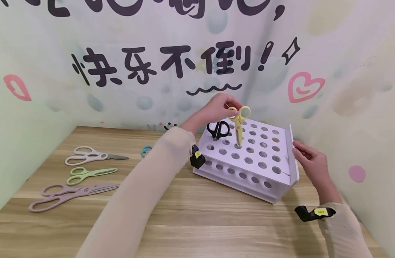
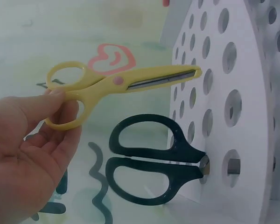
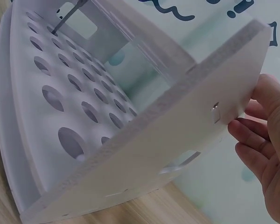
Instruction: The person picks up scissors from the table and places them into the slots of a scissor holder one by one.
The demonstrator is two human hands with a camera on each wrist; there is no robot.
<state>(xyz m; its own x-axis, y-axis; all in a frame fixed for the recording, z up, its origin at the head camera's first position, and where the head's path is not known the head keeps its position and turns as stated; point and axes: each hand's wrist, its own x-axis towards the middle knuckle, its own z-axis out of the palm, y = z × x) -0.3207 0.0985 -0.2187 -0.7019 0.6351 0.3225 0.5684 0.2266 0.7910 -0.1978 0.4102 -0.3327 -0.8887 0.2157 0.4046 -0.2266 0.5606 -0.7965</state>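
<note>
My left hand [image 1: 220, 106] pinches yellow scissors [image 1: 238, 123] by a handle loop. Their blades are together and point down over the top of a white rack full of round holes [image 1: 255, 154]. In the left wrist view the tip looks just short of the holes. Black-handled scissors [image 2: 151, 186] stand in a hole beside them, handles up. My right hand [image 1: 312, 161] is at the rack's right end panel [image 3: 172, 135], its fingertips against the outer face near the edge, fingers loosely bent.
Left on the wooden table [image 1: 197, 229] lie white scissors [image 1: 87, 156], green scissors [image 1: 91, 173] and pink scissors [image 1: 73, 193]. Small blue handles [image 1: 146, 150] show partly behind my left sleeve. A printed cloth [image 1: 133, 104] hangs right behind the table.
</note>
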